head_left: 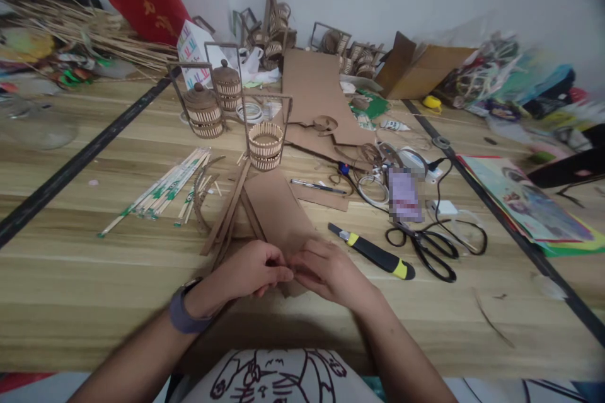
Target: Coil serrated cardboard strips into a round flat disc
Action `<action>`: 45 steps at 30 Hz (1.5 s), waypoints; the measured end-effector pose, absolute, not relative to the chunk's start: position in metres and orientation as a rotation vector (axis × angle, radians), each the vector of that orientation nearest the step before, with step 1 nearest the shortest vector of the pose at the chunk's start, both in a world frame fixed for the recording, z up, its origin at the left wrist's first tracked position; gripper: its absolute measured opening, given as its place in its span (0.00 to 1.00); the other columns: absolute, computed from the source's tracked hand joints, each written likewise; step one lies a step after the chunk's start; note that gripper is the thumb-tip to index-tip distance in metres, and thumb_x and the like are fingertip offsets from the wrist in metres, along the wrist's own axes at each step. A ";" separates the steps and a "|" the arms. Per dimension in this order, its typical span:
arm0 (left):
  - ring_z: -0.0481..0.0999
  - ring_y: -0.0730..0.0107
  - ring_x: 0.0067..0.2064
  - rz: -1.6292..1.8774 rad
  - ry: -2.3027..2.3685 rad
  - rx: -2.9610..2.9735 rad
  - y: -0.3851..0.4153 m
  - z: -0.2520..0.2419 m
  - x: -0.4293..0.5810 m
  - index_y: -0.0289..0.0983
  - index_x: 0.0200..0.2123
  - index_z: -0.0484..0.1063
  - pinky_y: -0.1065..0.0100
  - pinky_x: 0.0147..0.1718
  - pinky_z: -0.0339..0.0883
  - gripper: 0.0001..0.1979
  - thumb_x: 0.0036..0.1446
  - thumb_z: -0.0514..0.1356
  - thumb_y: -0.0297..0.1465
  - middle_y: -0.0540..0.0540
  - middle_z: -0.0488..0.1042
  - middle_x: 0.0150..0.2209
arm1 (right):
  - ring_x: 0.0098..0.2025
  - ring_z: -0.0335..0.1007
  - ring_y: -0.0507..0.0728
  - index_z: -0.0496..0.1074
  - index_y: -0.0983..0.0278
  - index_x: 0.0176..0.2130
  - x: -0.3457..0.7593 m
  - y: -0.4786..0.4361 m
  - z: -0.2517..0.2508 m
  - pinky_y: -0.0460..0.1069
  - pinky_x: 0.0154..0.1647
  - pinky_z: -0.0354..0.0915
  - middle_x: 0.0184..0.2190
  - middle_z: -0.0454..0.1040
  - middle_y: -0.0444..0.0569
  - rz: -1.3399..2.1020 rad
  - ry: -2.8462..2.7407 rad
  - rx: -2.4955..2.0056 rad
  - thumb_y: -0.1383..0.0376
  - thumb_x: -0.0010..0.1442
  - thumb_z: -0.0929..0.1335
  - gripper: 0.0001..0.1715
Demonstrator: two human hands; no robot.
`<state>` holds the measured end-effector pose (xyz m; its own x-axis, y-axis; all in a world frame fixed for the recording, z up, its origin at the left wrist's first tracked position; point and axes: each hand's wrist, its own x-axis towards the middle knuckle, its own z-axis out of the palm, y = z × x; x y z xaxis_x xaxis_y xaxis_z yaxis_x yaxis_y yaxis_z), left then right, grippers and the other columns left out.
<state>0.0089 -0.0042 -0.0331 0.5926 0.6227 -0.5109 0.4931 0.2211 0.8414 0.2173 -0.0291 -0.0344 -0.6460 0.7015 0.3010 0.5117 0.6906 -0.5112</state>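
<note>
My left hand (258, 269) and my right hand (328, 269) meet over the near end of a brown cardboard piece (278, 201). Fingers and thumbs of both are pinched together, and whatever is between them is too small or hidden to make out. Left of the cardboard lie narrow cardboard strips (229, 208). A utility knife (375, 255) with a black and yellow handle rests to the right of my right hand. Beyond the cardboard stands a small bucket (265, 145) of short sticks with a tall handle.
Wrapped chopsticks (165, 186) lie at left, below two lidded stick buckets (203, 113). Black scissors (428, 245), a phone (404, 195) and cables are on the right. A pen (319, 186) lies past the cardboard. Farther back are a large cardboard sheet (312, 85) and an open box (425, 69).
</note>
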 end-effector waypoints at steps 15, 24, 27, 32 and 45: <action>0.60 0.77 0.17 0.166 0.896 1.400 -0.003 -0.026 0.005 0.37 0.25 0.67 0.74 0.17 0.50 0.21 0.50 0.62 0.51 0.56 0.62 0.17 | 0.31 0.66 0.54 0.74 0.62 0.37 0.216 -0.032 -0.036 0.48 0.32 0.61 0.28 0.69 0.45 0.803 -2.147 -0.924 0.64 0.64 0.69 0.04; 0.61 0.77 0.17 0.192 0.887 1.396 -0.005 -0.022 0.004 0.37 0.25 0.68 0.74 0.16 0.50 0.23 0.49 0.63 0.52 0.56 0.63 0.18 | 0.27 0.64 0.52 0.76 0.62 0.36 0.213 -0.036 -0.037 0.46 0.26 0.60 0.25 0.67 0.44 0.840 -2.054 -0.888 0.58 0.64 0.70 0.10; 0.60 0.78 0.17 0.250 0.805 1.358 -0.006 -0.022 0.006 0.36 0.28 0.70 0.74 0.16 0.50 0.20 0.51 0.64 0.48 0.57 0.63 0.19 | 0.25 0.63 0.51 0.78 0.62 0.35 0.212 -0.037 -0.039 0.45 0.23 0.59 0.25 0.67 0.44 0.903 -1.972 -0.872 0.55 0.64 0.71 0.14; 0.58 0.79 0.17 0.332 0.732 1.263 -0.010 -0.025 0.008 0.36 0.28 0.70 0.74 0.16 0.51 0.19 0.51 0.64 0.48 0.57 0.64 0.19 | 0.25 0.64 0.51 0.79 0.61 0.35 0.207 -0.037 -0.047 0.45 0.22 0.60 0.24 0.68 0.43 0.931 -1.815 -0.851 0.51 0.61 0.72 0.17; 0.63 0.75 0.18 0.317 1.035 1.553 -0.012 -0.032 0.011 0.37 0.29 0.68 0.74 0.18 0.51 0.16 0.58 0.58 0.45 0.56 0.64 0.19 | 0.34 0.69 0.57 0.75 0.63 0.43 0.213 -0.033 -0.048 0.51 0.35 0.64 0.33 0.73 0.50 0.375 -2.301 -0.949 0.63 0.70 0.63 0.12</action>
